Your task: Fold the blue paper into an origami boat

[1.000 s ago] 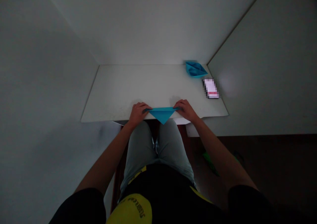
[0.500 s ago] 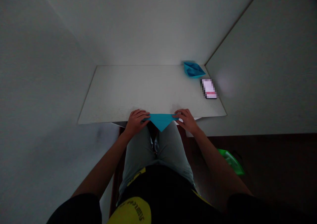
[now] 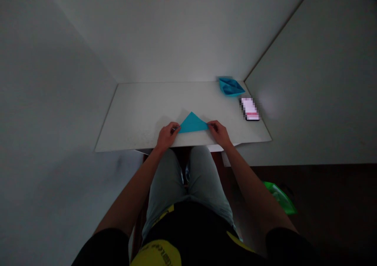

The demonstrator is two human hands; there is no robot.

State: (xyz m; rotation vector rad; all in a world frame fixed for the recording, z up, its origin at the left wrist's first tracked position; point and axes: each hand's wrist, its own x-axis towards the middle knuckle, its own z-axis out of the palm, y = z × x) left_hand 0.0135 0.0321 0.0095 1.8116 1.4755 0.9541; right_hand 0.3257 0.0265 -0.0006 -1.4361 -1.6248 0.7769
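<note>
Flipped since 0.5 s ago, the folded blue paper triangle (image 3: 193,124) now points away, pinched at its 2 corners by left hand (image 3: 167,134) and right hand (image 3: 219,132) on the white table (image 3: 141,113).

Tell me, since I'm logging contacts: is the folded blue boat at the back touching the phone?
Apart. The head view shows a strip of bare white table between the blue paper boat and the phone, which lies nearer the person.

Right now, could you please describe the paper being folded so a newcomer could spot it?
On the white table, at its near edge, a flat blue paper triangle points away, pinched between the left hand and right hand. The far-right blue paper boat is already shaped.
</note>
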